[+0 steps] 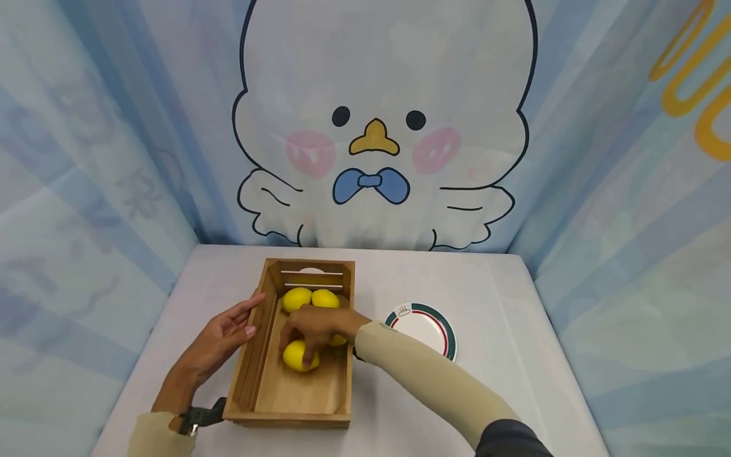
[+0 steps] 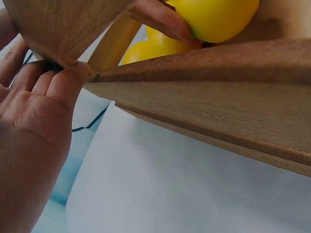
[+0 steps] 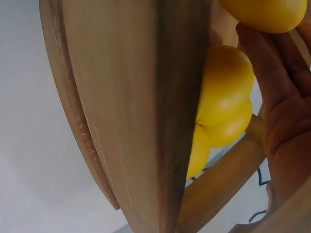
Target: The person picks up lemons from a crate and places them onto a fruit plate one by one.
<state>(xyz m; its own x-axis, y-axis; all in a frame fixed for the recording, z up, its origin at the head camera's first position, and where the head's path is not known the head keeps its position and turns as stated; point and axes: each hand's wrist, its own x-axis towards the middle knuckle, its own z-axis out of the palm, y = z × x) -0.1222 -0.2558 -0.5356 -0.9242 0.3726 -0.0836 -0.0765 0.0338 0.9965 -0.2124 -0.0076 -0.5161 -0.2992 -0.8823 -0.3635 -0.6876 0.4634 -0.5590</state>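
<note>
A wooden crate [image 1: 302,397] stands on the white table with several yellow lemons inside. My right hand [image 1: 316,322] reaches over the crate's right wall and pinches one lemon [image 1: 294,357] between thumb and fingers. That same lemon [image 2: 218,19] shows above the crate's rim in the left wrist view. Two lemons [image 1: 297,299] lie side by side toward the far end, and another [image 1: 337,340] is partly hidden under the right wrist. Against the outside of the left wall, my left hand [image 1: 214,343] rests with fairly straight fingers touching the wood.
To the right of the crate lies a round plate [image 1: 419,324] with a green rim and red ring, partly covered by the right forearm. The white tabletop [image 1: 491,317] spreads around them. Printed curtains [image 1: 377,222] close off the back and both sides.
</note>
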